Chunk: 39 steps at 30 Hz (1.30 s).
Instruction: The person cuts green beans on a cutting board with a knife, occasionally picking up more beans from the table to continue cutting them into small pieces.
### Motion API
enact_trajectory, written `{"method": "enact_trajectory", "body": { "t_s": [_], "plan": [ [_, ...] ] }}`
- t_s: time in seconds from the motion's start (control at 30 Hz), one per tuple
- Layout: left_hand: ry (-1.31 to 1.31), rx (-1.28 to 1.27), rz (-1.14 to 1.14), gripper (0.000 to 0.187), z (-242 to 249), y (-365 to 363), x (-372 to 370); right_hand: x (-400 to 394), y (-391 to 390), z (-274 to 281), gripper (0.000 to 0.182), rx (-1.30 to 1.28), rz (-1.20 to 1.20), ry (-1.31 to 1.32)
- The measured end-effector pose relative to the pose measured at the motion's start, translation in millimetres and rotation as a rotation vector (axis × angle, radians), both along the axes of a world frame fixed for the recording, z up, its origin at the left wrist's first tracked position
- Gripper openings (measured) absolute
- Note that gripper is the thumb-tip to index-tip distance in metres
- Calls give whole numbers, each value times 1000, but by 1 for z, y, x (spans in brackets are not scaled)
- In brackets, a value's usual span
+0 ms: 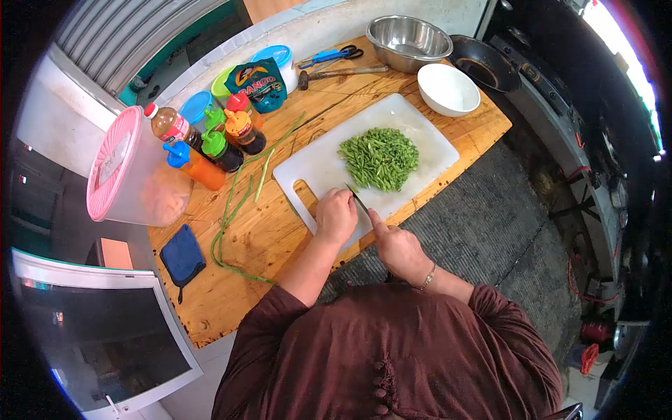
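Most cutting looks done: chopped green pieces [380,159] are heaped on the white board [308,164]. Long green strands [262,186] are left uncut on the worktop [203,311]. Knife [360,202] is gripped by the right hand [400,253]; left hand [337,215] fingers are curled beside the blade, anything pinched can't be told.

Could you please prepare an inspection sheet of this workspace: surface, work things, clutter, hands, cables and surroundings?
Surface: light-brown wooden table, dark marks along its edge.
Work things: chopped green vegetable pieces heaped on a white plastic cutting board.
Clutter: colourful-capped plastic bottles, long thin green pods, dark-blue fabric pad, wooden-handled hammer.
Hands: right hand holds a dark-bladed knife; left hand is beside the blade, its grip unclear.
Cables: thin red line at far right, possibly a cable.
Surroundings: grey ridged floor; round black pan near the table's far-right corner.
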State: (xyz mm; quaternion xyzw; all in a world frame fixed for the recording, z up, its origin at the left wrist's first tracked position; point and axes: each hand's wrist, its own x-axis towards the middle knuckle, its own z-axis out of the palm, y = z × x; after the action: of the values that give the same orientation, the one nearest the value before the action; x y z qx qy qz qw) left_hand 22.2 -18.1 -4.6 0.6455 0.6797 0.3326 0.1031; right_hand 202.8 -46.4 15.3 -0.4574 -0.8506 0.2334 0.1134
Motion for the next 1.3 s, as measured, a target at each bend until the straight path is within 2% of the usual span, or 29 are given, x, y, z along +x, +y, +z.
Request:
{"method": "enact_trajectory", "body": {
  "t_s": [0.13, 0.23, 0.43, 0.53, 0.73, 0.83, 1.03, 1.13, 1.3],
  "plan": [
    [67, 1, -62, 12, 9, -10, 4, -20, 21, -7, 63, -10, -11, -6],
    [-20, -19, 18, 10, 6, -12, 7, -22, 19, -4, 64, 28, 2, -21],
    [-106, 4, 69, 11, -4, -8, 2, 17, -5, -2, 63, 19, -4, 56],
    [-6, 17, 68, 11, -1, -8, 4, 14, 4, -10, 61, 68, -43, 30],
    [-146, -66, 62, 9, 0, -10, 0, 7, -4, 13, 63, 3, -18, 20],
    [-173, -125, 71, 9, 3, -10, 1, 7, -10, 7, 65, -31, -9, -1],
    [-24, -89, 19, 10, 8, -11, 2, -16, 10, -3, 65, 24, 4, -27],
    [-24, -65, 28, 11, 9, -11, 4, -26, 15, -6, 64, 19, -14, -35],
    [-117, -144, 121, 11, -4, -12, -1, 1, -9, -3, 66, 8, -8, -34]
  ]
}}
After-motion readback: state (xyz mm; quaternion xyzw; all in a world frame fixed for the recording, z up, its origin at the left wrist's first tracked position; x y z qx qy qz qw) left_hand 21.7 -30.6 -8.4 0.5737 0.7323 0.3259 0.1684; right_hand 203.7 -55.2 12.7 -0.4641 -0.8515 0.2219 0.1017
